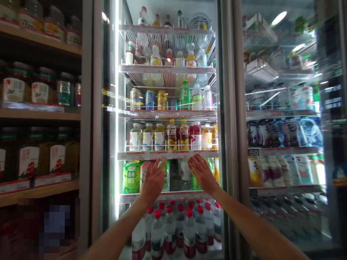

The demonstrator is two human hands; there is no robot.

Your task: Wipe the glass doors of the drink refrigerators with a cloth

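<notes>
Both arms reach toward a lit drinks fridge. My left hand (pixel 154 178) has its fingers spread and nothing in it, in front of the low shelf with a green jug (pixel 131 177) to its left. My right hand (pixel 202 173) is stretched out at the same height, fingers extended near the shelf's label strip (pixel 168 155); whether they touch it I cannot tell. A dark gap (pixel 176 177) on the low shelf shows between the hands, with a pale-labelled bottle (pixel 185 170) beside it. Green bottles behind both hands are partly hidden.
Above the hands stands a row of bottles, including a red-drink bottle (pixel 195 136). Red-capped water bottles (pixel 170 227) fill the bottom. Shelves of jars (pixel 40 86) are at the left. A second fridge section (pixel 283 133) stands at the right, behind reflective glass.
</notes>
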